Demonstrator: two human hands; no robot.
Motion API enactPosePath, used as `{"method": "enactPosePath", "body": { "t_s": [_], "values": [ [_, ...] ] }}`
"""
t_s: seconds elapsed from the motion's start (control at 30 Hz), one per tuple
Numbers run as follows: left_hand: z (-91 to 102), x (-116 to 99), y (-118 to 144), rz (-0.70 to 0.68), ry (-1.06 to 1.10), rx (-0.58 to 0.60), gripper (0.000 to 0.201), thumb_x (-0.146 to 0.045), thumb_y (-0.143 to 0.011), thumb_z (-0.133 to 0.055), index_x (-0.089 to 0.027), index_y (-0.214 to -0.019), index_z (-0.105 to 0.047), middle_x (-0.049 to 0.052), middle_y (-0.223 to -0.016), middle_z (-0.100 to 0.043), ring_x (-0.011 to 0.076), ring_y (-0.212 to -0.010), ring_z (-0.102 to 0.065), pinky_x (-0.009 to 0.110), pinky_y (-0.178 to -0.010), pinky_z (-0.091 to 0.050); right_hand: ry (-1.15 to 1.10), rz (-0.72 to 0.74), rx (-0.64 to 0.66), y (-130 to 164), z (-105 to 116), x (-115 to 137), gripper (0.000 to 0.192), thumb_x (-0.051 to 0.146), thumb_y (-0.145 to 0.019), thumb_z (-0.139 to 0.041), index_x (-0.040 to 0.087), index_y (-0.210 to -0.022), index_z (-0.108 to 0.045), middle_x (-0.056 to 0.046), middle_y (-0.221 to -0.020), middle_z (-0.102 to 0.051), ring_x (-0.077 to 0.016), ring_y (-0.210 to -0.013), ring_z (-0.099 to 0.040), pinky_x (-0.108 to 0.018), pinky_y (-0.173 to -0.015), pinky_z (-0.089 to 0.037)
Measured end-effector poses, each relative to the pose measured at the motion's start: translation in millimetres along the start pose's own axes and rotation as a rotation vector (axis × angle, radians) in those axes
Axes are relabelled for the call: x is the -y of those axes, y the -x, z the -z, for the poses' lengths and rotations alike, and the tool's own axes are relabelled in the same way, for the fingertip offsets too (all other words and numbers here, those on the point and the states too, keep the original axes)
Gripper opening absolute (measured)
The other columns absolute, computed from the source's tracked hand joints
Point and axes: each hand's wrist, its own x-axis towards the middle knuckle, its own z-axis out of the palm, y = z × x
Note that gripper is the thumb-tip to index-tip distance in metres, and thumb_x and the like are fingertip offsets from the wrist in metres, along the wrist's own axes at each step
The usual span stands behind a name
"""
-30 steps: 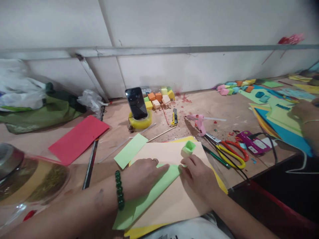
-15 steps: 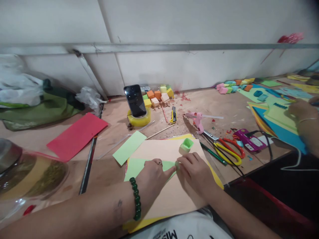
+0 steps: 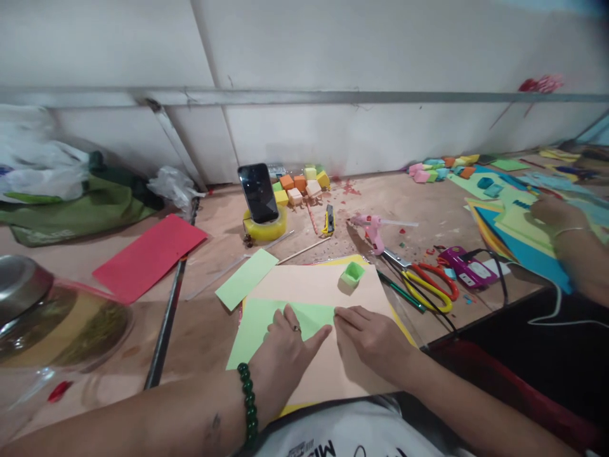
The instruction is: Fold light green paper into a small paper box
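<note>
My left hand (image 3: 285, 352), with a ring and a green bead bracelet on the wrist, presses flat on a light green paper strip (image 3: 259, 319). That strip lies on a peach sheet (image 3: 333, 285) over a yellow sheet. My right hand (image 3: 368, 336) rests on the peach sheet, fingertips touching the strip's pointed right end. A small green paper box (image 3: 353, 273) stands just beyond my right hand. Another light green strip (image 3: 246, 278) lies to the left.
A phone (image 3: 259, 192) leans in a yellow tape roll (image 3: 265, 228). Coloured cubes (image 3: 302, 182), a utility knife (image 3: 328, 220), pink glue gun (image 3: 373, 228), scissors (image 3: 428, 285), purple glue gun (image 3: 469, 268) and red sheet (image 3: 150, 257) lie around. Another person's hand (image 3: 554, 212) works on coloured sheets at right.
The green strip has been swung round from a diagonal to lie across the peach sheet. Both hands now press flat at its right tip, my right hand's fingers spread out.
</note>
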Motion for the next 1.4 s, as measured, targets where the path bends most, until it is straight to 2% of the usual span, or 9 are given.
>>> {"method": "enactPosePath", "body": {
  "t_s": [0.17, 0.27, 0.4, 0.57, 0.87, 1.07, 1.2, 1.3, 1.4],
  "values": [
    [-22.4, -6.7, 28.8, 0.038, -0.010, -0.143, 0.057, -0.019, -0.087, -0.057, -0.039, -0.138, -0.044, 0.021, -0.130, -0.059, 0.0390, -0.109, -0.062, 0.037, -0.063, -0.053, 0.013, -0.017, 0.037, -0.7, 1.6, -1.5, 0.031, -0.002, -0.085, -0.038, 0.008, -0.090, -0.067, -0.011, -0.094, -0.071, -0.0187, -0.076, -0.062, -0.027, -0.060, -0.054],
    [-39.8, -12.6, 48.8, 0.023, -0.017, -0.283, 0.050, -0.020, -0.086, -0.054, -0.030, -0.135, -0.052, 0.017, -0.138, -0.053, 0.0380, -0.118, -0.056, 0.046, -0.079, -0.052, 0.001, -0.009, 0.053, -0.5, 1.1, -2.4, 0.031, -0.004, -0.083, -0.038, 0.007, -0.089, -0.066, -0.011, -0.093, -0.071, -0.0193, -0.075, -0.062, -0.028, -0.058, -0.055],
    [-52.8, -18.8, 70.7, 0.024, -0.018, -0.421, 0.047, -0.014, -0.083, -0.046, -0.020, -0.128, -0.060, 0.012, -0.137, -0.054, 0.0309, -0.123, -0.052, 0.042, -0.086, -0.050, -0.006, 0.003, 0.072, 0.6, 1.1, -3.6, 0.031, -0.004, -0.082, -0.039, 0.007, -0.090, -0.066, -0.012, -0.094, -0.071, -0.0196, -0.076, -0.062, -0.029, -0.059, -0.056],
    [-49.4, -22.2, 92.1, 0.041, -0.057, -0.385, 0.049, -0.006, -0.078, -0.041, -0.018, -0.118, -0.066, 0.006, -0.128, -0.063, 0.0196, -0.119, -0.056, 0.031, -0.092, -0.049, 0.016, 0.035, 0.140, 2.0, 3.9, -5.4, 0.030, -0.005, -0.081, -0.040, 0.006, -0.093, -0.065, -0.014, -0.097, -0.070, -0.0200, -0.079, -0.062, -0.029, -0.061, -0.056],
    [-61.1, -27.5, 122.6, 0.112, -0.021, -0.402, 0.045, -0.010, -0.078, -0.043, -0.018, -0.116, -0.068, 0.006, -0.127, -0.064, 0.0200, -0.120, -0.055, 0.031, -0.092, -0.048, 0.044, 0.089, 0.221, -0.8, 9.4, -11.6, 0.029, -0.006, -0.078, -0.041, 0.010, -0.087, -0.064, -0.013, -0.096, -0.069, -0.0190, -0.074, -0.061, -0.028, -0.058, -0.054],
    [-67.6, -26.1, 129.8, 0.138, 0.119, -0.466, 0.042, -0.009, -0.084, -0.037, -0.017, -0.114, -0.066, 0.005, -0.126, -0.065, 0.0194, -0.119, -0.055, 0.034, -0.094, -0.045, 0.029, 0.060, 0.286, -5.4, 15.0, -9.5, 0.029, -0.006, -0.076, -0.041, 0.011, -0.087, -0.062, -0.012, -0.095, -0.068, -0.0187, -0.079, -0.061, -0.027, -0.060, -0.054],
    [-67.6, -21.4, 122.0, 0.170, 0.270, -0.628, 0.030, -0.021, -0.092, -0.043, -0.016, -0.110, -0.066, 0.006, -0.115, -0.070, 0.0196, -0.109, -0.061, 0.035, -0.099, -0.042, 0.101, 0.055, 0.396, -20.0, 18.1, -8.6, 0.020, -0.001, -0.077, -0.047, 0.014, -0.081, -0.060, -0.009, -0.080, -0.064, -0.0217, -0.076, -0.060, -0.030, -0.059, -0.053],
    [-65.4, -17.8, 113.8, 0.151, 0.282, -0.699, 0.026, -0.018, -0.091, -0.049, -0.015, -0.111, -0.064, 0.007, -0.106, -0.073, 0.0191, -0.103, -0.064, 0.035, -0.100, -0.043, 0.151, 0.158, 0.327, -29.8, 17.8, -10.3, 0.026, -0.001, -0.081, -0.045, 0.013, -0.098, -0.060, -0.011, -0.095, -0.066, -0.0226, -0.086, -0.061, -0.035, -0.072, -0.054],
    [-63.7, -14.1, 107.7, 0.114, 0.246, -0.634, 0.028, -0.009, -0.090, -0.046, -0.014, -0.112, -0.063, 0.007, -0.103, -0.073, 0.0194, -0.101, -0.066, 0.037, -0.097, -0.046, 0.142, 0.261, 0.283, -31.3, 16.6, -11.1, 0.029, -0.002, -0.084, -0.045, 0.012, -0.105, -0.058, -0.013, -0.108, -0.065, -0.0219, -0.092, -0.061, -0.035, -0.077, -0.053]
  ]
}}
